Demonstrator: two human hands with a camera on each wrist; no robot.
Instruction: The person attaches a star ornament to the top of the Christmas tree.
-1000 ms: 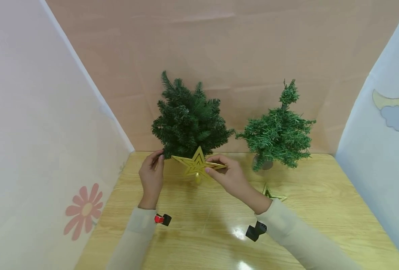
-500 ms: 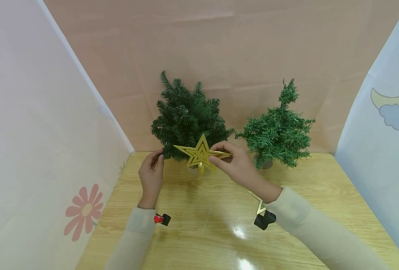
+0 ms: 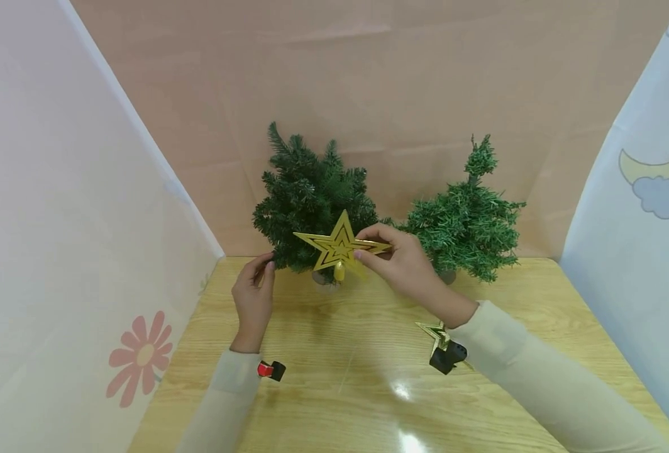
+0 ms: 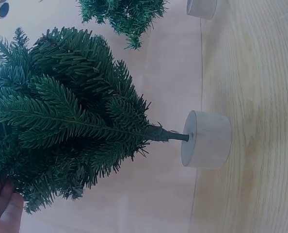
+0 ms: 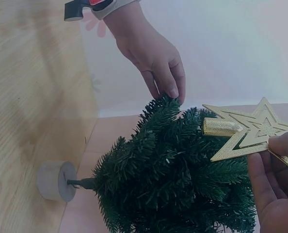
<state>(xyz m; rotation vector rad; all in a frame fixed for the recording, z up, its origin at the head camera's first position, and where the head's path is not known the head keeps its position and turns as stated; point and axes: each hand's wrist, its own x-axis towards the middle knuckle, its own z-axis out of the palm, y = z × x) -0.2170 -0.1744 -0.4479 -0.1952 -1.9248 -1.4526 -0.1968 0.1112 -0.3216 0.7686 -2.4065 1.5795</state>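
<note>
My right hand pinches one arm of a gold star tree topper between thumb and fingers. The star is upright in front of the left Christmas tree, its short tube socket pointing down. In the right wrist view the star appears beside the dark green branches; whether it touches them I cannot tell. My left hand pinches a branch tip low on that tree's left side, and its fingertips are partly hidden by needles. A round pale base carries the tree's thin trunk.
To the right stands a second, lighter green Christmas tree. Another gold star lies on the wooden table, partly covered by my right wrist camera. A pink-beige backdrop and pale side walls enclose the table.
My right hand has raised the star topper and moved it slightly right, before the left tree's lower branches. The tree's base has come into view below it. My left hand has stayed put.
</note>
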